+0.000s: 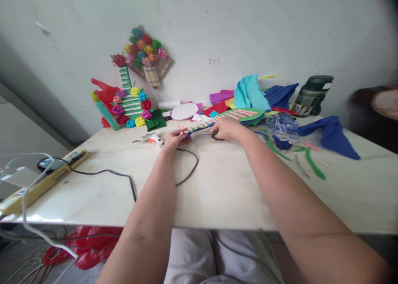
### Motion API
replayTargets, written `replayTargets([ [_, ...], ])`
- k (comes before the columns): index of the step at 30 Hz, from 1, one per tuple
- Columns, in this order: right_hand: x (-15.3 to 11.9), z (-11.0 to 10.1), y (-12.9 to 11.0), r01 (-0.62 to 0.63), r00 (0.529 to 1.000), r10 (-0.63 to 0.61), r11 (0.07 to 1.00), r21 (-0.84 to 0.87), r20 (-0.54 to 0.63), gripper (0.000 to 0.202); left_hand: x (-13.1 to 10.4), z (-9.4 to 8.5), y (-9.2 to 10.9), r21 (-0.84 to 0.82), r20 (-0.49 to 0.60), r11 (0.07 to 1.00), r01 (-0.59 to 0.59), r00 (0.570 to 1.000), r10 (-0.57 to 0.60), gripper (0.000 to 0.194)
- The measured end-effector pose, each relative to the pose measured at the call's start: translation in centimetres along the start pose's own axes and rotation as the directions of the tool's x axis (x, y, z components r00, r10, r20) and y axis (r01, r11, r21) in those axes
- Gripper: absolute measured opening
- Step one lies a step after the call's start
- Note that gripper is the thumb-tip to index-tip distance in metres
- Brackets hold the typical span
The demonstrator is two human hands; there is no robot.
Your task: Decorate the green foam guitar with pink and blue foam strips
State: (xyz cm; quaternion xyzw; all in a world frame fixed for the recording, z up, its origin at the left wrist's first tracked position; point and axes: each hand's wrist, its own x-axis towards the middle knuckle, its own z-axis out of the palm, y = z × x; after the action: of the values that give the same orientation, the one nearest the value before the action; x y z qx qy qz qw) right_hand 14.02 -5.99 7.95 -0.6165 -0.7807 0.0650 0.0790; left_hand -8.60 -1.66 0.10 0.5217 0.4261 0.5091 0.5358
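A long green craft piece [256,114] with pink strips across it and a blue edge lies slanted between my hands, its wide end at the right. My left hand [174,140] pinches its narrow end. My right hand [228,129] is closed around the dark handle of scissors [218,138], beside the lower edge of the piece. The scissors' blades are hard to make out against the piece. A white glue gun [157,139] lies just left of my left hand.
A guitar-shaped craft with paper flowers [132,105] leans at the back left. Coloured fabric [247,94], tangled yarn [281,126], green scraps [314,164] and a dark bottle [312,95] are at the right. A power strip [56,174] lies left; a black cable [108,172] crosses the table [217,192].
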Motion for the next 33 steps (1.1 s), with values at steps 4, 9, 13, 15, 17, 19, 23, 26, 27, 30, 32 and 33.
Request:
replayTargets([
  [4, -0.7, -0.9, -1.5, -0.034, 0.999, 0.034, 0.999, -0.007, 0.018, 0.028, 0.0, 0.0, 0.0, 0.004, -0.002, 1.000, 0.010, 1.000, -0.010, 0.046],
  [9, -0.9, -1.4, -3.1, -0.024, 1.000, 0.024, 0.999, -0.030, 0.013, 0.021, 0.2, -0.1, -0.2, 0.011, 0.014, 1.000, -0.002, 1.000, 0.002, 0.048],
  [13, -0.6, -1.4, -3.4, -0.029, 0.999, 0.029, 0.999, -0.038, 0.014, 0.021, 0.2, -0.2, -0.3, 0.013, 0.018, 1.000, -0.006, 1.000, 0.006, 0.050],
  [15, -0.6, -1.7, -3.4, -0.041, 0.998, 0.043, 0.999, -0.029, 0.037, 0.019, 0.1, -0.2, -0.2, 0.015, 0.022, 1.000, -0.007, 1.000, 0.006, 0.050],
  [17, -0.6, -2.0, -3.4, -0.053, 0.997, 0.053, 0.999, -0.002, 0.064, 0.018, 0.0, -0.1, -0.1, 0.024, 0.035, 1.000, -0.008, 0.999, 0.007, 0.052],
  [19, -0.7, -2.3, -3.4, -0.069, 0.993, 0.065, 0.997, 0.036, 0.096, 0.020, -0.1, -0.1, 0.0, 0.029, 0.046, 0.999, -0.014, 0.999, 0.012, 0.053],
  [23, -0.3, -2.6, -3.6, -0.099, 0.984, 0.088, 0.993, 0.069, 0.152, 0.025, -0.1, -0.1, -0.1, 0.032, 0.054, 0.999, -0.020, 0.998, 0.018, 0.052],
  [26, 0.3, -3.2, -3.9, -0.096, 0.979, 0.083, 0.994, 0.060, 0.187, 0.027, -0.1, 0.0, 0.0, 0.043, 0.048, 0.999, -0.014, 0.999, 0.012, 0.051],
  [27, 0.5, -3.5, -4.0, -0.093, 0.977, 0.081, 0.994, 0.050, 0.195, 0.030, -0.2, 0.0, 0.0, 0.044, 0.042, 0.999, -0.015, 0.999, 0.013, 0.050],
  [30, 1.1, -4.6, -4.5, -0.080, 0.972, 0.073, 0.997, 0.018, 0.223, 0.038, -0.5, 0.3, 0.3, 0.049, 0.024, 0.999, -0.006, 1.000, 0.005, 0.043],
  [32, 1.4, -5.2, -4.8, -0.087, 0.964, 0.085, 0.996, -0.004, 0.253, 0.041, -0.8, 0.5, 0.5, 0.050, 0.013, 0.999, 0.000, 1.000, -0.001, 0.039],
  [33, 1.5, -5.4, -5.0, -0.093, 0.960, 0.094, 0.996, -0.018, 0.264, 0.042, -0.9, 0.5, 0.6, 0.051, 0.008, 0.999, 0.001, 1.000, -0.001, 0.038],
])
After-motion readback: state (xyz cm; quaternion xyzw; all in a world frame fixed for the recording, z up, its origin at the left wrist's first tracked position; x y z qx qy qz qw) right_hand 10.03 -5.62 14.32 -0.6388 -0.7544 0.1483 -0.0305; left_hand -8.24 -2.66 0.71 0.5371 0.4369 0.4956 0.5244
